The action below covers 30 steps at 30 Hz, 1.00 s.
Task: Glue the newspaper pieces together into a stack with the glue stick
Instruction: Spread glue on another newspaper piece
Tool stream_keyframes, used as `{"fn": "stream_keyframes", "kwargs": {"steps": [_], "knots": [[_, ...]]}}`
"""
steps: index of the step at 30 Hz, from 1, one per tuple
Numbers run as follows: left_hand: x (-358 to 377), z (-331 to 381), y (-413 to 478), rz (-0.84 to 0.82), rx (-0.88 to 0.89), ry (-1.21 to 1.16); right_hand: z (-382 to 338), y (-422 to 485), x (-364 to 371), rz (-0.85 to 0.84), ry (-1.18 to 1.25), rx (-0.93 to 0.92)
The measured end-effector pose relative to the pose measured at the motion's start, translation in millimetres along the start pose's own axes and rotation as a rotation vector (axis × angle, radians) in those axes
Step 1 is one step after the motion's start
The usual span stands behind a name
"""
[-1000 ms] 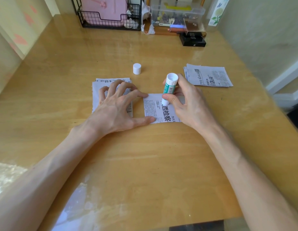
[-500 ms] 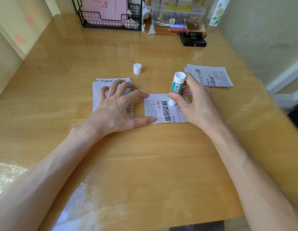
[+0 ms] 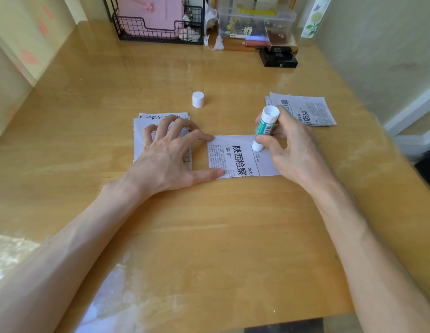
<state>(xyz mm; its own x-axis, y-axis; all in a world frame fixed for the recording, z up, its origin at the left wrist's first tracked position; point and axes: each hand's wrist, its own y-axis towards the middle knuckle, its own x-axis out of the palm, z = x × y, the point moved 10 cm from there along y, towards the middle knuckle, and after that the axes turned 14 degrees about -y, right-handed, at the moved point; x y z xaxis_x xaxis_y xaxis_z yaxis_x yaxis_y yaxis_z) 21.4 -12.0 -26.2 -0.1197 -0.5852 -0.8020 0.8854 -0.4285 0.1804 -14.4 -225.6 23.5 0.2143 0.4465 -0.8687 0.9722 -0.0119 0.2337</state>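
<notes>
Glossy wooden table (image 3: 209, 236) — newspaper piece (image 3: 233, 159) on it, pale wall (image 3: 377, 44) right.

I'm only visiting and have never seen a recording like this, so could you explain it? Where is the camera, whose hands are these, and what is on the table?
There is no machine here. These are a person's two bare hands, filmed by one wide-angle camera worn on the head, which looks forward and down.

The right hand grips a glue stick, tilted, with its lower end on a newspaper piece that lies flat on the wooden table. The left hand presses that piece's left edge with thumb and forefinger, and its other fingertips rest on a pile of newspaper pieces.

A second pile lies at the far right. The white cap stands alone further back. Along the back edge are a wire basket and a clear box of small items.
</notes>
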Motion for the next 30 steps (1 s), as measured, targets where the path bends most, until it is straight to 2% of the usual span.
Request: {"fn": "stream_keyframes", "kwargs": {"steps": [12,30], "knots": [[0,0,0,-0.003,0.005,0.0,10,2,-12,0.085,-0.058,0.047],[0,1,0,-0.019,-0.007,-0.005,19,-1,-17,0.07,-0.16,0.077]]}}
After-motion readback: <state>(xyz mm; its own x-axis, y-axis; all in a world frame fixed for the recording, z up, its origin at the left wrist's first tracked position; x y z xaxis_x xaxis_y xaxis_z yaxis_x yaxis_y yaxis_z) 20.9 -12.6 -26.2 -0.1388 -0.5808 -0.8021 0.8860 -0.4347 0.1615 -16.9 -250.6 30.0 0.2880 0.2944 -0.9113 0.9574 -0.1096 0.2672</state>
